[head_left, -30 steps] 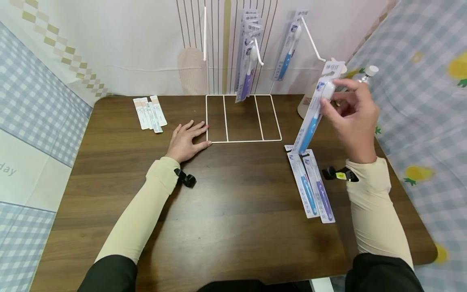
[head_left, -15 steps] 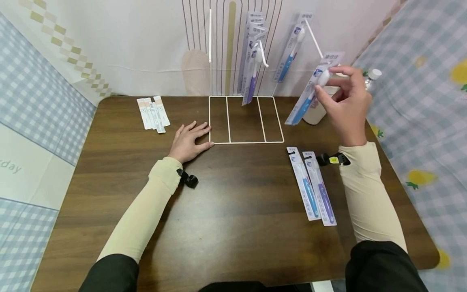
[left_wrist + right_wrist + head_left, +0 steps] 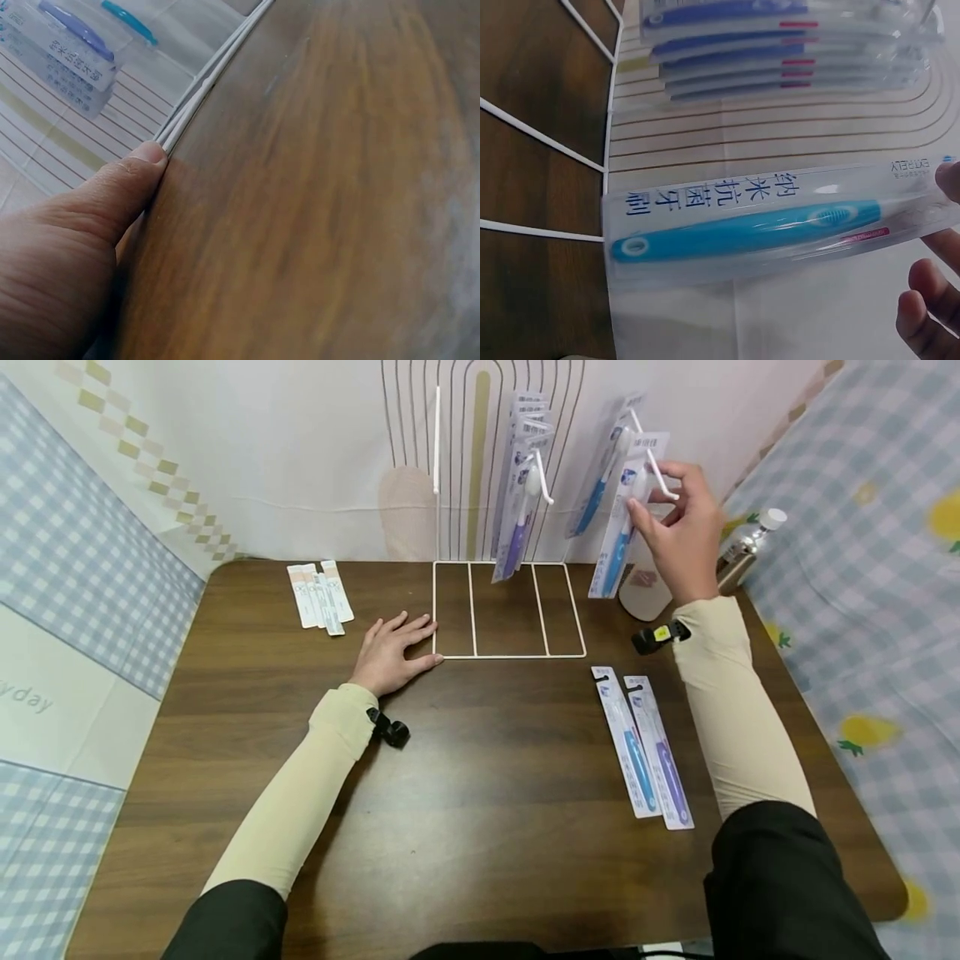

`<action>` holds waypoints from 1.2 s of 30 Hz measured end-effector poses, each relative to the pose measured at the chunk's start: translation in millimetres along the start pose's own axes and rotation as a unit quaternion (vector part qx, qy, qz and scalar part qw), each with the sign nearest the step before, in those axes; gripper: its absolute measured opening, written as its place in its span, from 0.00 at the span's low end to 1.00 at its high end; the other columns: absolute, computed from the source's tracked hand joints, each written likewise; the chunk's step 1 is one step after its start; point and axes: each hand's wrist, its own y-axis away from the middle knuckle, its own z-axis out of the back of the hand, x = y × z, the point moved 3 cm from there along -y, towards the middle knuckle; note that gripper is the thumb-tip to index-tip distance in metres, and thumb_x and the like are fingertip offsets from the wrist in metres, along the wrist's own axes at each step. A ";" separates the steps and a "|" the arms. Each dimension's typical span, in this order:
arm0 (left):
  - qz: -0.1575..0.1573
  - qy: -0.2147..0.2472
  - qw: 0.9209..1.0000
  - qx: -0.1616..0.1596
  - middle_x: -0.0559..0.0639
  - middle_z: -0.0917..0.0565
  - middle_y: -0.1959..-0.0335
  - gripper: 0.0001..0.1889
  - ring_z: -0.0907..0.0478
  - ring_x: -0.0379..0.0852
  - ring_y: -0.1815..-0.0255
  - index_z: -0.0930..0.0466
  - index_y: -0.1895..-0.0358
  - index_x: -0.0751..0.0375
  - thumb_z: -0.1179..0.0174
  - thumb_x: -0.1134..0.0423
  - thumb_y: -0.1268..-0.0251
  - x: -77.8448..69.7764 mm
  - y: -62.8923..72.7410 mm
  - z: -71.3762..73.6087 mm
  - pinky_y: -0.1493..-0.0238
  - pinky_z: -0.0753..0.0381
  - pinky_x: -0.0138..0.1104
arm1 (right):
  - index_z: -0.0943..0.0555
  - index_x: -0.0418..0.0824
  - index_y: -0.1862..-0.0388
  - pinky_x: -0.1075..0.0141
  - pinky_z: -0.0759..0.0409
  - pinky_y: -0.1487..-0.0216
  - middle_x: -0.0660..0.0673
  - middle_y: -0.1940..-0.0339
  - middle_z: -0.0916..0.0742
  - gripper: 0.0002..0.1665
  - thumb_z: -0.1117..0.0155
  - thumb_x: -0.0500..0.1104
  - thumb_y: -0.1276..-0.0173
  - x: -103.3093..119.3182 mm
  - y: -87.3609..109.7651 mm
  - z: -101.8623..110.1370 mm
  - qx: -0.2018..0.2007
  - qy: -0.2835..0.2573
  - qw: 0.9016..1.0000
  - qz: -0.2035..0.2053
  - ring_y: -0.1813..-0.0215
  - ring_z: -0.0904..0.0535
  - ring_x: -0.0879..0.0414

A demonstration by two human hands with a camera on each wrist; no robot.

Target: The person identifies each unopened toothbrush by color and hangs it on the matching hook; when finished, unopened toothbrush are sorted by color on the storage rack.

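Observation:
My right hand (image 3: 678, 531) pinches a packaged blue toothbrush (image 3: 617, 539) by its upper part, up at the right hook (image 3: 662, 477) of a white wire rack (image 3: 510, 657). The hook's end sticks out in front of the card's top. In the right wrist view the blue-handled toothbrush (image 3: 750, 232) shows through its clear pack, fingertips at the head end. Behind it another packaged blue toothbrush (image 3: 592, 506) hangs on the same hook. My left hand (image 3: 392, 653) rests flat on the table, fingers spread, with thumb and fingertips at the rack base's left bar.
Several packaged purple toothbrushes (image 3: 513, 527) hang on the middle hook; the left prong (image 3: 437, 443) is bare. A blue toothbrush pack (image 3: 628, 743) and a purple one (image 3: 660, 756) lie on the table. Slim white packets (image 3: 318, 597) lie at left. A pale container (image 3: 647, 597) and a bottle (image 3: 748, 547) stand at right.
My right hand has carried the packaged blue toothbrush up, leftward and away from the two packs on the table to the right hook. The left hand stays by the rack base.

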 end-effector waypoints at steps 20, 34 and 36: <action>0.005 0.003 1.000 -0.003 0.44 0.34 0.18 0.36 0.49 0.55 0.14 0.29 0.20 0.46 0.35 0.39 0.27 14.8 12.4 9.2 0.17 0.63 0.56 | 0.21 0.55 0.33 0.72 0.22 0.60 0.45 0.42 0.10 0.28 0.25 0.47 0.30 -4.0 -37.5 -43.0 0.050 0.004 0.998 -0.027 0.56 0.14 0.58; 0.003 -0.001 1.000 -0.009 0.45 0.34 0.18 0.37 0.49 0.56 0.14 0.30 0.20 0.47 0.36 0.39 0.27 13.0 19.5 16.4 0.17 0.65 0.56 | 0.13 0.38 0.45 0.72 0.24 0.59 0.43 0.46 0.10 0.16 0.25 0.38 0.29 -26.5 69.2 14.7 0.209 0.071 0.975 0.036 0.61 0.20 0.59; 0.004 -0.001 1.000 -0.007 0.45 0.34 0.18 0.37 0.49 0.56 0.14 0.30 0.20 0.47 0.35 0.39 0.27 12.0 21.1 16.5 0.17 0.65 0.56 | 0.12 0.39 0.46 0.70 0.25 0.59 0.44 0.48 0.10 0.15 0.23 0.39 0.30 -37.2 96.0 18.8 0.242 0.094 0.965 0.044 0.62 0.21 0.57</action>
